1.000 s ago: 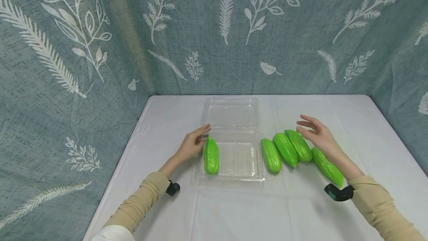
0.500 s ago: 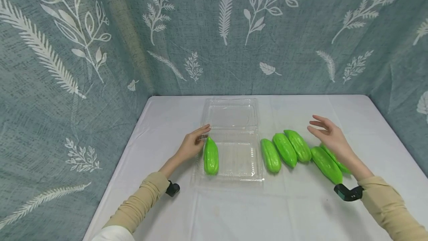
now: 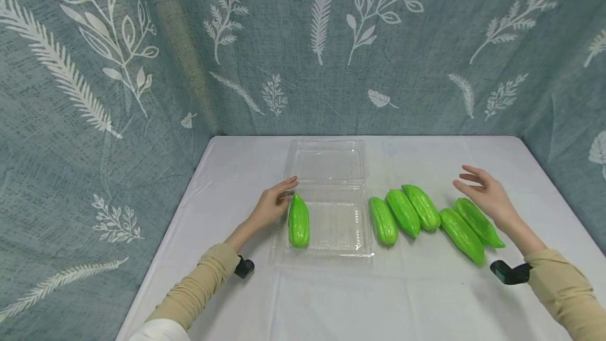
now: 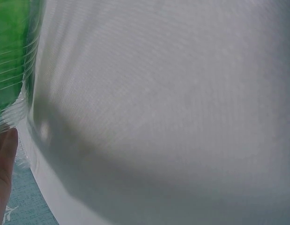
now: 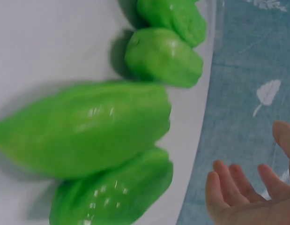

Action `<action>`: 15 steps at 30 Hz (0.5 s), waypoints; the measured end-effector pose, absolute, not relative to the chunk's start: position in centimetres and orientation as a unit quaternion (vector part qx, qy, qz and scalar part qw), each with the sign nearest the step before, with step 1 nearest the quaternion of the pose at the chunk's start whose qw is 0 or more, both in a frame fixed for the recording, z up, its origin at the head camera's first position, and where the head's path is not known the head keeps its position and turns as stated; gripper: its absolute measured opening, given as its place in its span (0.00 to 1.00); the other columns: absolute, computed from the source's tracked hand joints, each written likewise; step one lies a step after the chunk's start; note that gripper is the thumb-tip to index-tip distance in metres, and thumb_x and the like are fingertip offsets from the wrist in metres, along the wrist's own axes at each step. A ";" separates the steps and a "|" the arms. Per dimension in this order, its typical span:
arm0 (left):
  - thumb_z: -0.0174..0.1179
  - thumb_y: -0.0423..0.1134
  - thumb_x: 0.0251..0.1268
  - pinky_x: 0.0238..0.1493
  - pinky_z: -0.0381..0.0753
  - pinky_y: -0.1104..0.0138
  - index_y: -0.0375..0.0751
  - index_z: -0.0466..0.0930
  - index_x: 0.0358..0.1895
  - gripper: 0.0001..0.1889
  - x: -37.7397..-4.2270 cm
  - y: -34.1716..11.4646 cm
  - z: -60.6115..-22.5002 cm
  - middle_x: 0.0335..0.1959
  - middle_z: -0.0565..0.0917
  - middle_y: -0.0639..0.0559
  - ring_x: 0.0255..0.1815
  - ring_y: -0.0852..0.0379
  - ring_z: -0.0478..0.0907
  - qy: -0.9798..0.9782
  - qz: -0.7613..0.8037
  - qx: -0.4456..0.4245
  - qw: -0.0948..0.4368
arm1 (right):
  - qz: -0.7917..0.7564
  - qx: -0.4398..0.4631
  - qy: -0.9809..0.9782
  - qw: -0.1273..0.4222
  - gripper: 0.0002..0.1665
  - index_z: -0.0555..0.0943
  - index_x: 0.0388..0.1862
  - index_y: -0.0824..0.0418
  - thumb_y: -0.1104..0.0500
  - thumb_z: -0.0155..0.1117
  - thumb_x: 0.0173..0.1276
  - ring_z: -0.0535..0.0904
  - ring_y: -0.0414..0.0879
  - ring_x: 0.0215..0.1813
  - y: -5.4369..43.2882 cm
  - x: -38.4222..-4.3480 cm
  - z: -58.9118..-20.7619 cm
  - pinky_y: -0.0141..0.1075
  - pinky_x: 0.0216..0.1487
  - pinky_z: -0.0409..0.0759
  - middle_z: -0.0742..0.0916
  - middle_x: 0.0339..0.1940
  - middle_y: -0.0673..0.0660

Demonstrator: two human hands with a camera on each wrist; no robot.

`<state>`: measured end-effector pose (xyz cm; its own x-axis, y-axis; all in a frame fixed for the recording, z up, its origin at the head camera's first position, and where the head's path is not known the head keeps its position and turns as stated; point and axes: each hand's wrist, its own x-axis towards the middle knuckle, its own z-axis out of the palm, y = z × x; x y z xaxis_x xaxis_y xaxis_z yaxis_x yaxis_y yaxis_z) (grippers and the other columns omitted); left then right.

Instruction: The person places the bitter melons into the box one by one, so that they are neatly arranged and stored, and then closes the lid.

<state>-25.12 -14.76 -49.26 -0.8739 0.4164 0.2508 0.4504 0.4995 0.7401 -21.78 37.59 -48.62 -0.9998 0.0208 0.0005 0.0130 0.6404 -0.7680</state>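
Note:
A clear plastic clamshell container [image 3: 333, 225] stands unfolded on the white table, its lid [image 3: 326, 162] laid back. My left hand [image 3: 271, 205] holds its left edge near the hinge, with a fingertip [image 4: 9, 145] at the ridged plastic in the left wrist view. Lengthwise along the left side inside lies a glossy green gourd-like vegetable [image 3: 299, 222]. To the right, my right hand [image 3: 490, 196] hovers with loosely bent fingers and nothing in them. Nearest it are two more such gourds, a darker one [image 3: 479, 222] and a brighter one [image 3: 463, 237], side by side and slanting.
Between the container and that pair lie three further green gourds: one upright along the container's side [image 3: 383, 221], then a middle gourd [image 3: 403, 212] and a rear gourd [image 3: 421, 208]. A leaf-patterned blue-green curtain [image 3: 303, 93] rises at the table's back edge and sides.
My right hand has drawn away to the right, uncovering the darker gourd beside the brighter one. My left hand, the container and the gourd inside have stayed put.

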 end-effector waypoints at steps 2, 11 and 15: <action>0.48 0.17 0.57 0.64 0.74 0.52 0.30 0.71 0.61 0.26 -25.1 -14.7 -49.2 0.69 0.69 0.41 0.65 0.41 0.70 -0.866 -0.432 -0.252 0.019 | 0.412 -0.014 -0.911 0.006 0.42 0.53 0.76 0.50 0.39 0.52 0.69 0.77 0.49 0.57 37.9 -21.5 -48.2 0.40 0.44 0.83 0.71 0.68 0.61; 0.48 0.17 0.57 0.63 0.74 0.52 0.30 0.72 0.62 0.26 -25.1 -14.8 -49.1 0.69 0.69 0.42 0.65 0.41 0.71 -0.866 -0.433 -0.250 0.017 | 0.355 -0.023 -0.934 -0.031 0.42 0.58 0.75 0.53 0.36 0.52 0.67 0.72 0.64 0.58 40.2 -21.6 -48.8 0.52 0.36 0.80 0.71 0.66 0.68; 0.48 0.17 0.57 0.62 0.76 0.51 0.29 0.71 0.61 0.26 -25.1 -14.8 -49.1 0.69 0.69 0.41 0.65 0.41 0.71 -0.863 -0.436 -0.254 0.018 | 0.357 0.000 -0.933 -0.052 0.42 0.57 0.75 0.56 0.37 0.51 0.68 0.70 0.67 0.59 40.9 -21.2 -49.1 0.44 0.40 0.82 0.70 0.65 0.71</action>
